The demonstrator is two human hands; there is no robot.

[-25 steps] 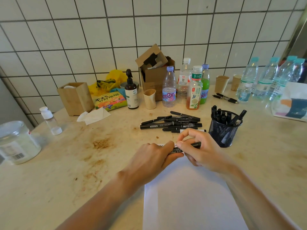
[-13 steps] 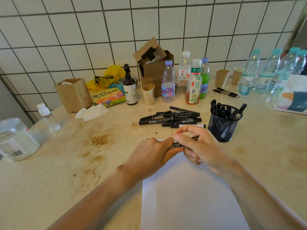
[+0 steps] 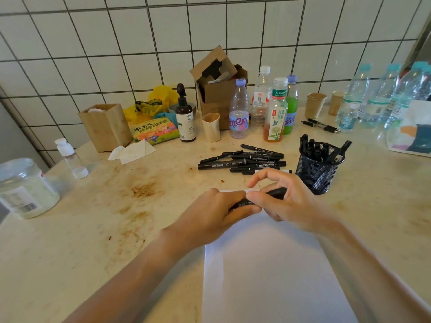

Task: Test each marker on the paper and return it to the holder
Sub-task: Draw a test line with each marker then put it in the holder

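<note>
Both hands hold one black marker (image 3: 275,193) level above the far edge of the white paper (image 3: 268,271). My left hand (image 3: 217,214) grips its left part, fingers curled round the barrel. My right hand (image 3: 286,201) pinches the right part between thumb and fingers, index finger raised. The marker's middle is hidden by my fingers. A pile of several black markers (image 3: 242,160) lies on the counter behind my hands. The black mesh holder (image 3: 317,173) stands to the right with several markers upright in it.
Bottles (image 3: 239,113), an open cardboard box (image 3: 218,89), paper cups (image 3: 314,104) and a pump bottle (image 3: 185,117) line the tiled wall. Two pens (image 3: 321,125) lie at the back right. A clear jar (image 3: 23,187) and small bottle (image 3: 70,157) stand far left. Brown stains mark the counter.
The hands stay together on the marker; my right index finger has lifted off it. The view has shifted slightly.
</note>
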